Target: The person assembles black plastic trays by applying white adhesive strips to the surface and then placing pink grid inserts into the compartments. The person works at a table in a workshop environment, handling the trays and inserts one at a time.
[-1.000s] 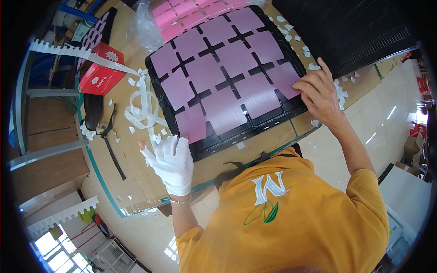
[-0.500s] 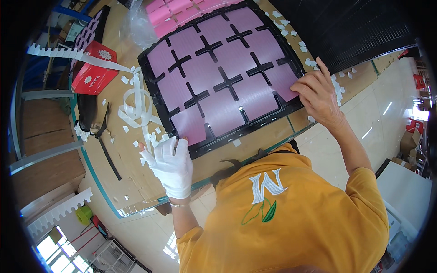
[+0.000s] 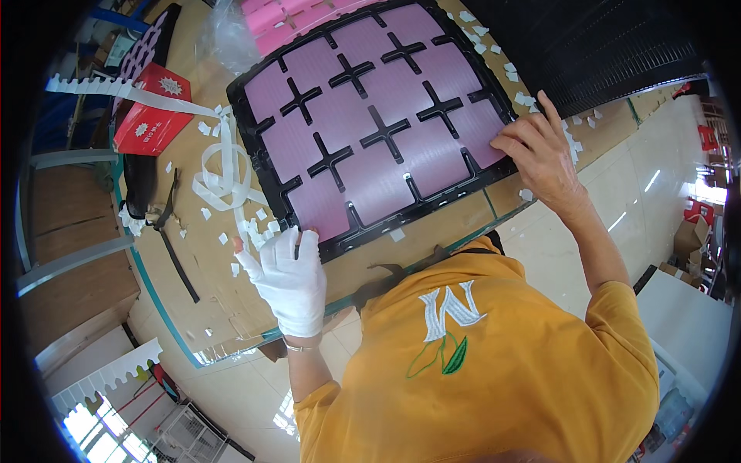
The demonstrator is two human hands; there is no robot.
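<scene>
Workbench [image 3: 231, 301] topped with brown board, teal strip along its near edge. Pale glossy floor [image 3: 617, 216] to the right, streaked with bright reflections. Black ribbed panel [image 3: 610, 46] at far right. Cardboard boxes [image 3: 687, 239] and red items beyond, right edge. Daylit window [image 3: 85, 424] at near left, white rack [image 3: 185, 436] beside it. Wooden shelving [image 3: 62, 231] on left.

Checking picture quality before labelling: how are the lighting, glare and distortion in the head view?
Head view: even daylight, sharp on the pink tray and both hands, left hand gloved, right hand bare; glare streaks on the floor; table edge bends with fisheye; black vignette rims the frame.
</scene>
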